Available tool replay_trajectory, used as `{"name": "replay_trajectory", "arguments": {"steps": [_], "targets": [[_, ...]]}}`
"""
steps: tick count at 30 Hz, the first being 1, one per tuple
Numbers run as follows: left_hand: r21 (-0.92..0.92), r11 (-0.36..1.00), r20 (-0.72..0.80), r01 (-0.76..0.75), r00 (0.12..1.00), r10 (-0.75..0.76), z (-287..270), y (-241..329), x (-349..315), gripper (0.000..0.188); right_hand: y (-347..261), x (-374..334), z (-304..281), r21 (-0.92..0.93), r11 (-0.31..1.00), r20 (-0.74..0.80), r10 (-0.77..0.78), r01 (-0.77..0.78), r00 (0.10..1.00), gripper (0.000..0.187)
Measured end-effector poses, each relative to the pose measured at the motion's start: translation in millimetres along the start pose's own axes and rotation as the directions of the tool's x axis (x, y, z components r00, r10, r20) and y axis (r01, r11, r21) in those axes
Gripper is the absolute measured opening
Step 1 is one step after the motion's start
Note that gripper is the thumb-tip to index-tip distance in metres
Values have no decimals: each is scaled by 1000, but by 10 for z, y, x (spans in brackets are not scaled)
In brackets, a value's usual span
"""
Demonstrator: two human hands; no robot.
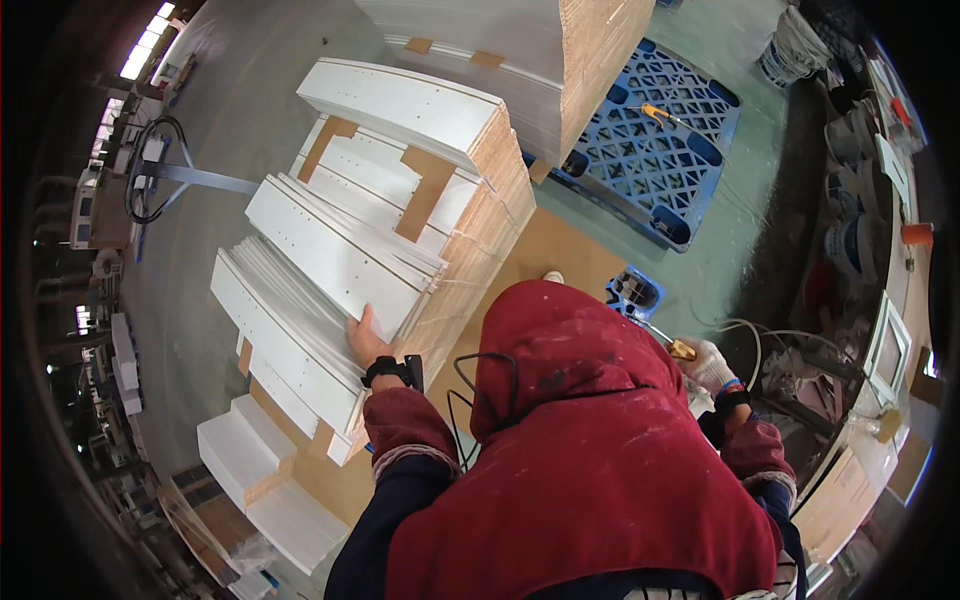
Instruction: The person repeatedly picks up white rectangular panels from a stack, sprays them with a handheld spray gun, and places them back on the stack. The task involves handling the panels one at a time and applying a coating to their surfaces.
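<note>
My left hand point(368, 342), bare with a black strap at the wrist, is at the near edge of a white panel point(335, 250) in a large stack. Its thumb lies against the panel, and the other fingers are partly hidden at the edge. More thin white panels point(262, 280) lean in a row just left of that hand. My right hand point(708, 368), in a white knit glove, closes around a tool point(683, 350) with a yellowish end and a thin metal shaft. Its exact kind cannot be made out. The red hood hides part of the middle.
Brown cardboard strips point(428, 190) lie among the panels. Beyond stands a taller stack point(480, 30). A blue plastic pallet point(650, 150) carries a yellow-handled tool point(655, 112). White boards point(245, 450) lie at the lower left; hoses point(755, 335) and buckets point(848, 240) line the right.
</note>
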State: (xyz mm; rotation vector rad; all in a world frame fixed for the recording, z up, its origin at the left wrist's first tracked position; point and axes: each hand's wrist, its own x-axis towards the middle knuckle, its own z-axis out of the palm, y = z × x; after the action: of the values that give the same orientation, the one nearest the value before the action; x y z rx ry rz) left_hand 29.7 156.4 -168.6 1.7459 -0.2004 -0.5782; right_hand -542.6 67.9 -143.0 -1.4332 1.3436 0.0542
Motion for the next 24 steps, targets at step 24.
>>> {"name": "replay_trajectory", "arguments": {"steps": [24], "targets": [[344,939,364,-3,922,-130,2999,536,708,55,-77,-295,454,276,958,-180,131,-78,975,36]]}}
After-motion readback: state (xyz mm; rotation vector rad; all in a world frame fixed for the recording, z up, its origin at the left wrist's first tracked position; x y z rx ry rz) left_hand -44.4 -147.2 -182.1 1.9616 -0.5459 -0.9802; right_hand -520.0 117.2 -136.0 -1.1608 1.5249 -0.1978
